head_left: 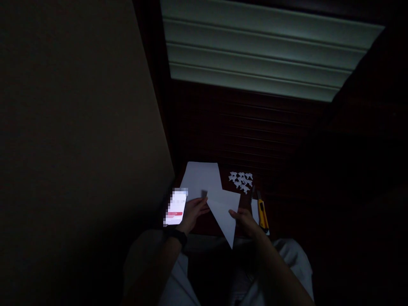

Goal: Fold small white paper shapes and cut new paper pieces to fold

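Note:
Between my two hands is a sheet of white paper (225,210) folded to a point that hangs toward my lap. My left hand (195,211) pinches its left corner, and a dark band circles that wrist. On the right edge, my right hand (245,219) grips the sheet with the thumb on top and the fingers behind it. Behind the folded sheet lies flat white paper (201,176). Several small folded white paper pieces (241,180) sit in a cluster at the right. A yellow utility knife (262,214) rests beyond my right hand.
A lit phone (176,207) stands left of my left hand, its screen partly blurred. White paper (255,210) lies under the knife. A plain wall (95,127) rises at left, and a slatted panel (255,46) faces me. The room is dark.

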The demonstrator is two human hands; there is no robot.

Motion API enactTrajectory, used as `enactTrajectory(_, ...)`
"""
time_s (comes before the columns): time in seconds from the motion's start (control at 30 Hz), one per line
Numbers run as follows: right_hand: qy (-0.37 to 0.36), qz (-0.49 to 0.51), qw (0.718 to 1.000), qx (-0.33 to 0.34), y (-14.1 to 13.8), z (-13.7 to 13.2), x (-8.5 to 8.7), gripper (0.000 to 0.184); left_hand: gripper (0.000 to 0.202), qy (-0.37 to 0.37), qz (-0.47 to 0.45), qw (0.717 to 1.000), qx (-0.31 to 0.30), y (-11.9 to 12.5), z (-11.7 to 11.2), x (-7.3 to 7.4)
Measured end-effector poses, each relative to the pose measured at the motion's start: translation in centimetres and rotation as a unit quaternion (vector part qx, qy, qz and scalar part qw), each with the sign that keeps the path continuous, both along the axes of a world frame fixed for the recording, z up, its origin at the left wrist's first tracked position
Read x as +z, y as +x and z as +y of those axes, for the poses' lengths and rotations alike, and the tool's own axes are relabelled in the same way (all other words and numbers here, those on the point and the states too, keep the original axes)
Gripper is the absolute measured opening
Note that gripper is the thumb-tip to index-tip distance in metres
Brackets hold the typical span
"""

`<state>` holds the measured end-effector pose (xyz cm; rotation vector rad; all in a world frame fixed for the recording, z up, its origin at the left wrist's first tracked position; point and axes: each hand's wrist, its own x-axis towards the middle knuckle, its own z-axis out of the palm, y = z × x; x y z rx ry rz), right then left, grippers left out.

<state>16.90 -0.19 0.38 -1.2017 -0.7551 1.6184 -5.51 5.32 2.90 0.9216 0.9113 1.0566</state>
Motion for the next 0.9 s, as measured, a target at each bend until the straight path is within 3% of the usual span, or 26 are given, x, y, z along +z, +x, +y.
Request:
enactTrajectory(0.2,-0.001,-0.009,1.000,0.003,0.4,0.0,-0.1,0.035,0.044,-0.014,0.109,0.993,-0.045,-0.6,0.5,-0.8)
enactTrajectory(0.37,0.029,-0.016,0.999,-0.018,0.0,-0.2,0.1,0.039,0.046,-0.005,0.140,0.983,-0.121,-0.8,-0.2,-0.5)
enactTrajectory(0.53,0.053,-0.017,0.998,-0.001,-0.4,-0.7,0.8,0.040,0.047,-0.003,0.160,0.974,-0.160,0.1,-1.0,-0.6)
enactTrajectory(0.6,0.067,-0.001,0.998,0.002,-0.5,-0.8,1.0,0.043,0.046,0.002,0.147,0.978,-0.145,0.8,-1.1,-0.6)
enactTrajectory(0.77,0.061,-0.004,0.998,-0.001,-0.7,-1.1,0.4,0.055,0.045,-0.015,0.082,0.996,-0.038,1.7,-1.5,0.1)
enactTrajectory(0.9,0.062,-0.011,0.998,-0.004,-0.7,-1.0,-0.2,0.052,0.045,-0.037,0.082,0.990,-0.110,2.0,-2.3,0.5)
